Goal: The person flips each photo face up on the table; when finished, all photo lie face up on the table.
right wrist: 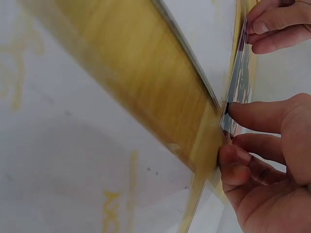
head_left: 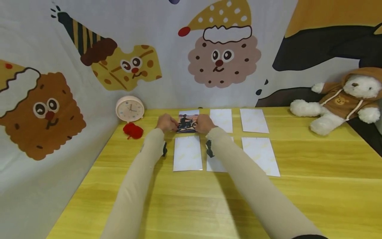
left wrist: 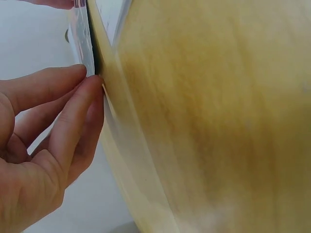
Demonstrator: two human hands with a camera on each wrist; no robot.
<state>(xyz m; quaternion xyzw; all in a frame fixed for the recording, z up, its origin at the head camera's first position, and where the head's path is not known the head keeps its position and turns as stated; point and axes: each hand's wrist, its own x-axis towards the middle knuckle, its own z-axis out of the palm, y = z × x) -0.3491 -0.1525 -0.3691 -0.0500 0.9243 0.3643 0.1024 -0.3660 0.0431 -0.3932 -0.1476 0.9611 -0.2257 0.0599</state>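
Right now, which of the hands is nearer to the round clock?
Left. The left hand is right of the clock, gripping the motorcycle picture; the right hand is farther right, at the picture's right edge.

Passage is free over the tabletop's [head_left: 322, 192] right front, but the clock [head_left: 130, 109] blocks the far left.

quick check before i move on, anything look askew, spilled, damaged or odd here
One mild mismatch: the motorcycle picture, held between the left hand and right hand, shows a printed scene, while the five other cards show mostly white faces. Nothing visibly looks spilled or damaged.
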